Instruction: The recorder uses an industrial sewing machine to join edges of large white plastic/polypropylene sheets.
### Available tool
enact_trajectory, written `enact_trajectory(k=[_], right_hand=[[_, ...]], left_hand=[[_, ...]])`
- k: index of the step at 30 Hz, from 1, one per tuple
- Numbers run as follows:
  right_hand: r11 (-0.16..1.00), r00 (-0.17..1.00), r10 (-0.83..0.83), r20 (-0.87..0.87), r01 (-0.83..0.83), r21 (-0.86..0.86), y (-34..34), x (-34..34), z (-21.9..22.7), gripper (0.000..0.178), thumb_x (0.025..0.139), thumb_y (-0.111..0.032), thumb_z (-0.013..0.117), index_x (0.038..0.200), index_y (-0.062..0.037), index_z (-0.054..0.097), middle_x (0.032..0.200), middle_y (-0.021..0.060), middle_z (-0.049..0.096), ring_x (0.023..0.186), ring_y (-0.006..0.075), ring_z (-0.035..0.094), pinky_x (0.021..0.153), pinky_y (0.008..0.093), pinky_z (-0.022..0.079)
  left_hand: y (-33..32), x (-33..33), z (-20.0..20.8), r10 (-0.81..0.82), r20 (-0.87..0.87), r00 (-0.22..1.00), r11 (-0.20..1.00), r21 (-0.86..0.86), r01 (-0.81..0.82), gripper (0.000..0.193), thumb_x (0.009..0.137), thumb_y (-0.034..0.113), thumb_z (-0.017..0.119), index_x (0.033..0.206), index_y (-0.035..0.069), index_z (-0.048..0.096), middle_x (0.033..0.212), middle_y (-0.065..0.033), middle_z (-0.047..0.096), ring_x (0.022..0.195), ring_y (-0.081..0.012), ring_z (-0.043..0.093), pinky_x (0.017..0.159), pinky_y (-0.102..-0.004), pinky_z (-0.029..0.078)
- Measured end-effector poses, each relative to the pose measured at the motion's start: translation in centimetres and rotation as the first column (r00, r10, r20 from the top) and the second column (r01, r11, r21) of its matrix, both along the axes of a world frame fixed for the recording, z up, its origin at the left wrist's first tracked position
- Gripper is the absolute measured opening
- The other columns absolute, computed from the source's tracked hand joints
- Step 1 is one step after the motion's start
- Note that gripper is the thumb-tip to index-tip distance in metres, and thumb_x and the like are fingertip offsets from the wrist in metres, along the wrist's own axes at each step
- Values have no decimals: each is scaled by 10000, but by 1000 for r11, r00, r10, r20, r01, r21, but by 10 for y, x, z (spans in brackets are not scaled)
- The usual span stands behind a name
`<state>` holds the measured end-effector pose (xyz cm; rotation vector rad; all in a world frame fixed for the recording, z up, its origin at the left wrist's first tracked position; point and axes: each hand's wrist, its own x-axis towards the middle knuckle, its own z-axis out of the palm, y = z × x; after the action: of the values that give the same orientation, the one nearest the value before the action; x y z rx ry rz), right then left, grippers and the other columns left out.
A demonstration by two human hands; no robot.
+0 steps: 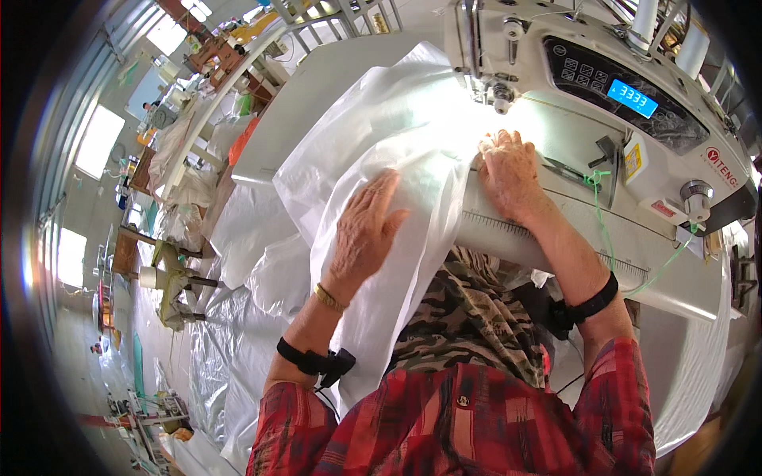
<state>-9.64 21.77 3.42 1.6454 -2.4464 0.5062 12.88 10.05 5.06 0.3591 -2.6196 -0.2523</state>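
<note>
A thin, glossy white sheet [337, 139], plastic-like or fabric, lies across the sewing machine table and drapes over its front edge beside my lap. My left hand [367, 226] rests flat on it, fingers stretched out and thumb apart. Close in front of the needle area, my right hand [508, 176] is closed with curled fingers at the sheet's right edge; its fingertips are partly hidden. The white sewing machine [528, 63] stands just beyond both hands. Bright lamp glare washes out the sheet under the needle.
A ruler strip [508, 228] runs along the table's front edge. Dark tweezers [565, 170] and green thread [597, 181] lie right of my right hand. Thread cones [692, 49] stand at the back right. More white sheeting [230, 341] is heaped on the left.
</note>
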Motion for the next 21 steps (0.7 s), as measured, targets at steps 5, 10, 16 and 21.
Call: enact_trajectory(k=[5, 10, 16, 21], right_hand=[[993, 999, -18, -40, 13, -119, -6, 0, -6, 178, 891, -126, 507, 939, 4, 620, 952, 166, 634, 967, 307, 592, 869, 416, 444], [937, 981, 149, -124, -180, -300, 20, 30, -14, 209, 868, -120, 542, 1042, -13, 589, 928, 167, 637, 918, 308, 614, 785, 427, 497], [775, 760, 632, 150, -619, -132, 61, 155, -67, 363, 800, -58, 565, 1160, -15, 552, 903, 150, 638, 857, 326, 655, 724, 406, 536], [742, 725, 659, 201, -670, -18, 54, 191, -86, 251, 801, -79, 565, 1039, -7, 598, 848, 185, 633, 817, 329, 660, 672, 422, 528]], left_hand=[[-58, 15, -18, -47, 30, 998, 987, 152, 42, 454, 948, 207, 550, 1372, 63, 475, 1386, -123, 518, 1314, -275, 448, 1154, -434, 228], [-87, 15, -20, -186, 45, 981, 980, 74, 183, 486, 922, 264, 600, 1353, 67, 491, 1379, -103, 524, 1303, -247, 459, 1158, -431, 239], [-85, 14, -22, -196, 10, 980, 980, 26, 196, 508, 931, 303, 587, 1369, 70, 478, 1390, -92, 517, 1332, -238, 429, 1163, -419, 237], [-83, 15, -22, -194, 31, 980, 981, 26, 193, 510, 931, 319, 582, 1366, 73, 482, 1387, -82, 522, 1333, -230, 429, 1165, -407, 239]])
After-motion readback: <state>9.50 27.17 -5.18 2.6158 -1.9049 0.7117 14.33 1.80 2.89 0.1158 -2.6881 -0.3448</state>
